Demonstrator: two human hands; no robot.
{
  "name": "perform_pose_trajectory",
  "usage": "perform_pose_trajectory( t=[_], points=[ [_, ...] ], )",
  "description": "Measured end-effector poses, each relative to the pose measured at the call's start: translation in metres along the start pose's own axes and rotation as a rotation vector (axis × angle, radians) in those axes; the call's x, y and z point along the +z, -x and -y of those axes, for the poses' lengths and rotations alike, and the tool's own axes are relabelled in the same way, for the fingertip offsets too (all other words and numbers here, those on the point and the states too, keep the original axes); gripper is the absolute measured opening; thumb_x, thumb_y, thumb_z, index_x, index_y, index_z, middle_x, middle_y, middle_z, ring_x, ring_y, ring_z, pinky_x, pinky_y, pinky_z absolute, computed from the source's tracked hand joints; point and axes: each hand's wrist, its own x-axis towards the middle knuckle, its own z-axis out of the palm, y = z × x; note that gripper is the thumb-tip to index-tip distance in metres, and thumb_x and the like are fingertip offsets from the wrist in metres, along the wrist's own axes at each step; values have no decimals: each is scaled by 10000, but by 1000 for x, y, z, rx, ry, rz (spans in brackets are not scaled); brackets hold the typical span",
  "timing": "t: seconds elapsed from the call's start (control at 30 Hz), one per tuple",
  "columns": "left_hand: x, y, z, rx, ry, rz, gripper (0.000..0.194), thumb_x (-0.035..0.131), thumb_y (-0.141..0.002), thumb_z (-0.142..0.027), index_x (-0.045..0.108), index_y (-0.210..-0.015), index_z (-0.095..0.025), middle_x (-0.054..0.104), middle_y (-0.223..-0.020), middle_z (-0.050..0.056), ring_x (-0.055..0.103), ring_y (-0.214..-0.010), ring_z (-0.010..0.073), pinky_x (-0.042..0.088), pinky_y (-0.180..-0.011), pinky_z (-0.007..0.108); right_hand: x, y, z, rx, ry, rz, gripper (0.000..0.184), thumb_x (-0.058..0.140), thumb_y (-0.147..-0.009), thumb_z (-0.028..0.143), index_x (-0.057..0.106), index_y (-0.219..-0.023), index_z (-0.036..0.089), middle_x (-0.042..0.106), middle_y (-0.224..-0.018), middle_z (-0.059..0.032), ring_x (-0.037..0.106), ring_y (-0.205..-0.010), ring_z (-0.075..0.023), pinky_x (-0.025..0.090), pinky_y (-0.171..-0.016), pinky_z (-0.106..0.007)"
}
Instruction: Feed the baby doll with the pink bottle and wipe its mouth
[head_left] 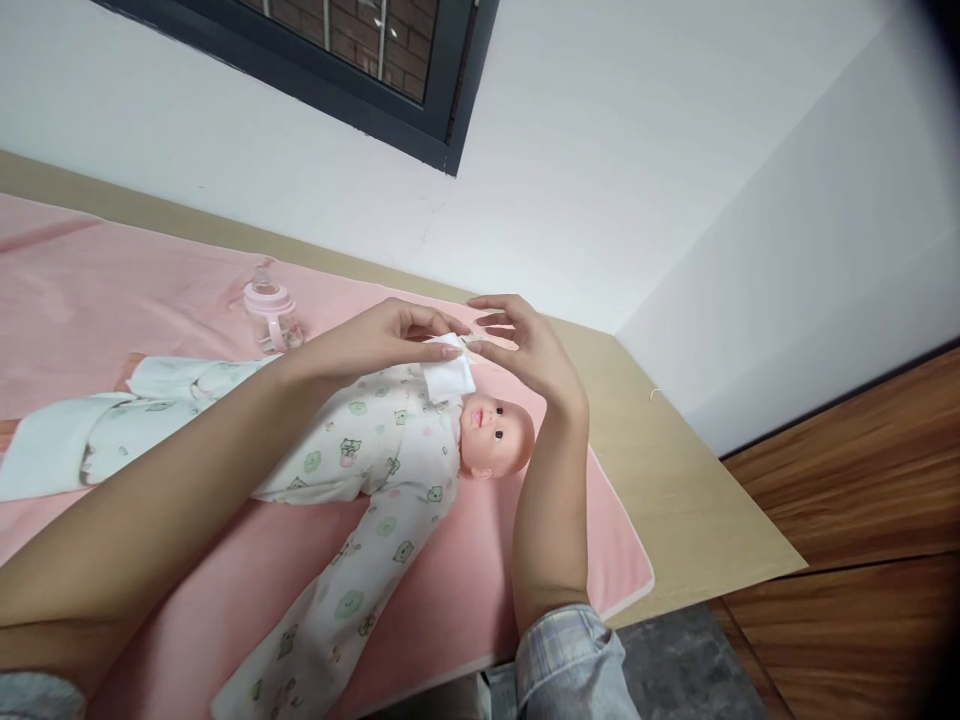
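Observation:
A folded white cloth (450, 372) hangs between my hands, over the upper chest of a baby doll (497, 437), beside its chin. My left hand (409, 335) pinches the cloth's upper edge between thumb and fingers. From the other side, my right hand (525, 345) has its thumb and a finger at the cloth's upper corner, the other fingers held apart. A thin pale strip lies between the fingertips, too small to make out. The doll lies on its back in a white printed outfit (352, 440), head to the right. My left forearm covers part of its body.
A pink baby bottle (271, 318) stands upright behind the doll's legs. The doll lies on a pink blanket (615, 540), spread over a light wooden table (675, 500). A white wall (555, 200) with a dark window frame (442, 130) rises behind; wooden panels (862, 480) stand at the right.

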Motion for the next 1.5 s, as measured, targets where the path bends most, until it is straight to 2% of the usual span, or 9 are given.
perform_pose_trajectory(
  t=[0.07,0.13,0.23,0.3,0.47,0.6,0.73,1.0,1.5],
  points=[
    [-1,1,-1,-74,-10,57,335,560,-906,-518,697,-1041,-243,688,-1124,42,650,-1004,248,534,-775,317,-12,2,-9,46,-50,14,366,720,-780,381,640,-1124,288,596,-1257,-25,598,-1067,-183,491,-983,-387],
    [-1,2,-2,-107,-27,107,337,551,-907,-524,693,-977,-227,711,-1013,35,669,-913,232,524,-719,298,-26,5,-23,113,-77,37,388,724,-778,392,639,-1137,272,615,-1234,-41,607,-1059,-183,499,-962,-374],
    [1,0,-2,-63,-65,177,277,594,-879,-472,687,-882,-211,707,-873,-1,657,-804,191,491,-683,257,-44,10,-50,223,-114,60,424,711,-789,405,625,-1178,260,634,-1216,-57,611,-1072,-179,482,-978,-368],
    [6,-2,-1,-22,-120,234,230,613,-859,-421,693,-872,-206,702,-849,-19,640,-781,174,468,-679,239,-48,12,-73,305,-198,56,418,689,-803,427,621,-1180,258,646,-1196,-55,626,-1050,-170,479,-984,-368],
    [28,-7,7,20,-290,244,192,635,-826,-338,710,-930,-194,717,-952,-3,641,-857,193,445,-717,244,-31,18,-139,491,-529,35,416,745,-744,402,640,-1112,241,687,-1102,-38,668,-958,-163,505,-972,-375],
    [42,-7,11,41,-358,231,159,615,-832,-278,714,-930,-200,722,-952,-4,651,-854,191,438,-734,253,-7,30,-173,519,-787,15,430,715,-767,422,619,-1148,248,688,-1160,-53,662,-1062,-202,489,-1029,-418],
    [49,-6,9,58,-398,235,156,574,-845,-249,712,-907,-207,714,-901,-5,646,-791,190,419,-685,264,6,38,-183,561,-836,-8,396,662,-808,431,611,-1155,248,675,-1217,-59,648,-1111,-222,469,-1068,-437],
    [56,-5,3,58,-418,268,199,529,-834,-208,712,-912,-203,712,-919,17,648,-802,207,420,-674,265,10,36,-187,627,-835,-75,369,643,-819,419,604,-1148,257,690,-1188,-43,649,-1122,-208,457,-1087,-432],
    [50,-6,8,48,-451,251,218,531,-830,-212,718,-943,-202,719,-941,10,654,-839,207,430,-710,260,14,34,-199,615,-820,-121,347,650,-814,420,608,-1114,251,715,-1114,-39,671,-1079,-201,471,-1078,-421]
  ],
)
